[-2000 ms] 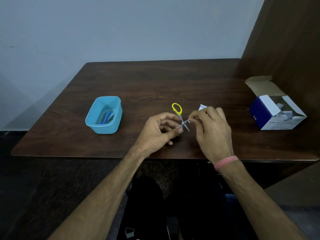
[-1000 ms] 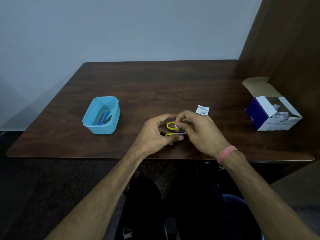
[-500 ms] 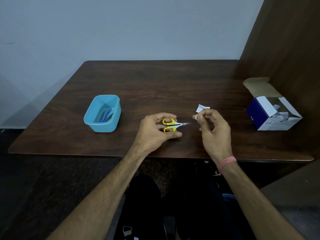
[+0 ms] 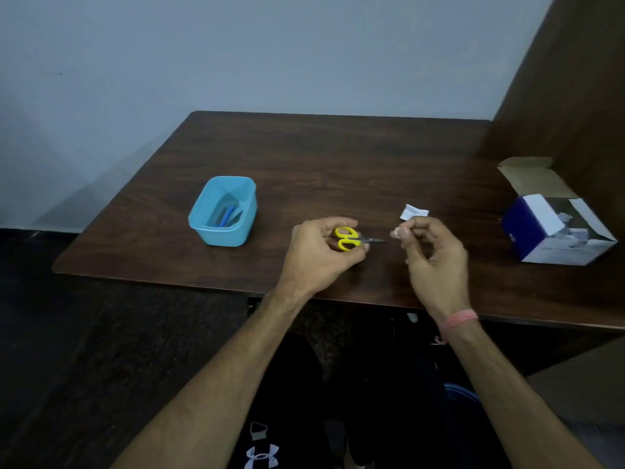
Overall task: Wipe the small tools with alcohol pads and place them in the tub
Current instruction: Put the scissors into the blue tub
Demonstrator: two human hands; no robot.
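Head view: your left hand (image 4: 318, 255) grips the small yellow-handled scissors (image 4: 351, 239) by the loops, blades closed and pointing right toward your right hand (image 4: 429, 252), which pinches a folded alcohol pad (image 4: 396, 233) just off the blade tip. To wipe well, pinch the pad round the blades and draw from pivot toward tip, keeping the edges off your fingertips. The blue tub (image 4: 223, 211), already holding a few tools, sits on the table (image 4: 338, 157) to the left of your left hand.

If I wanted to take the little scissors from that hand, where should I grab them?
Probably not the tip. The scissors lie sideways in the left hand, blades shut and pointing right. The yellow loops are round and blunt, so reach for them from above, on the side away from the point.
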